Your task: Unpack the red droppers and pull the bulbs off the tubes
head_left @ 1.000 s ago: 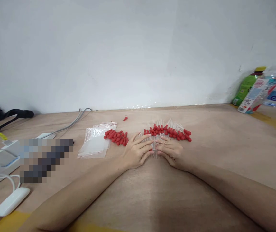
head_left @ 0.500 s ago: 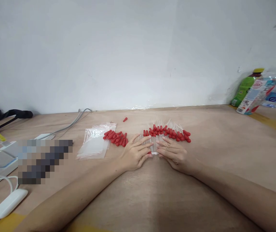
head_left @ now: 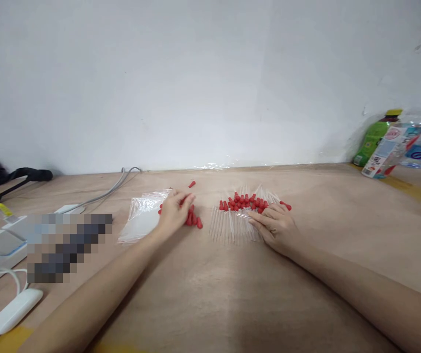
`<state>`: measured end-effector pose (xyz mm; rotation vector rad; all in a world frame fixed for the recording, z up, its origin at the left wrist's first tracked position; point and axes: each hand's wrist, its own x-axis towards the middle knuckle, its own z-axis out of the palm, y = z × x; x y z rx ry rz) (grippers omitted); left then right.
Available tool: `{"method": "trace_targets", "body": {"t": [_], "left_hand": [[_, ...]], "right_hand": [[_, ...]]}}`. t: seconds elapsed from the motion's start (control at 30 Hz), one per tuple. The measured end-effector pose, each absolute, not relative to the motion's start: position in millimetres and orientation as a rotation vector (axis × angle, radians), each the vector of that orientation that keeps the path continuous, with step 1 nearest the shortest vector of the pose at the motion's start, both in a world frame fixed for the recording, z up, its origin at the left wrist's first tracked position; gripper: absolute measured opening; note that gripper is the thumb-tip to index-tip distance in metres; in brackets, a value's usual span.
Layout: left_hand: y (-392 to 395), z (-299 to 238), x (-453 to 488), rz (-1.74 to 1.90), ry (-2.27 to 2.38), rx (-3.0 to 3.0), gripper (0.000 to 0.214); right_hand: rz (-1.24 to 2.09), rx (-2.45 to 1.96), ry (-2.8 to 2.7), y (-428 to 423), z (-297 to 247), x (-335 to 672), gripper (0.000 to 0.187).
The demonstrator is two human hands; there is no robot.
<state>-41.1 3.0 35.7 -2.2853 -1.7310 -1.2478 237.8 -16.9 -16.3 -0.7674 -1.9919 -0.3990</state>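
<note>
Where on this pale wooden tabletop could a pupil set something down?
Bare tabletop lies between the left forearm and right forearm, on the near side of the thin clear tubes; another between the right forearm and yellow-capped green bottle. Crowded: mid-table, among tubes and red bulb-shaped caps; far left, around white plastic devices.

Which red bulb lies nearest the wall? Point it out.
The lone red bulb, just beyond the left hand; the others lie in groups, farther from the wall.
</note>
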Motion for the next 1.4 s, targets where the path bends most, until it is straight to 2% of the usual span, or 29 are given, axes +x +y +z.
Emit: {"method": "trace_targets", "body": {"t": [0.03,0.17,0.3,0.5,0.77,0.9,1.03,1.2,1.4], "left_hand": [[10.0,41.1,-49.9,-1.101,-1.902,-2.240,0.033],[26.2,52.4,-76.4,-0.916,-2.031,-2.275,0.034],[28.2,53.1,-84.4,-0.734,-2.097,-2.302,0.034],[25.7,68.6,-84.9,-0.492,-2.273,-2.226,0.045],[20.6,74.5,-80.7,-0.566,-2.166,-2.129,0.038],[18.7,67.0,-64.0,-0.651,-1.937,-2.192,0.033],[20.2,60.4,-35.2,-0.573,-1.838,-2.314,0.030],[28.5,56.3,5.3,-0.444,-1.857,-2.449,0.032],[46.9,51.9,25.6,-0.287,-2.081,-2.532,0.035]], "right_hand": [[-0.439,-0.849,-1.988,-16.7,-15.2,236.5,0.020],[-0.414,-1.016,-1.963,-19.2,-12.2,226.5,0.022],[-0.357,-1.021,-1.936,-21.8,-9.8,218.1,0.020],[-0.449,-0.999,-1.948,-20.1,-14.2,212.3,0.018],[-0.425,-1.066,-2.111,-27.2,-10.8,206.9,0.019],[-0.329,-1.066,-2.209,-32.8,-5.4,206.9,0.031],[-0.278,-1.038,-2.269,-32.5,-4.9,207.9,0.050],[-0.288,-1.038,-2.246,-26.7,-10.3,209.7,0.080],[-0.268,-1.023,-2.252,-26.4,-11.4,215.1,0.092]]}}
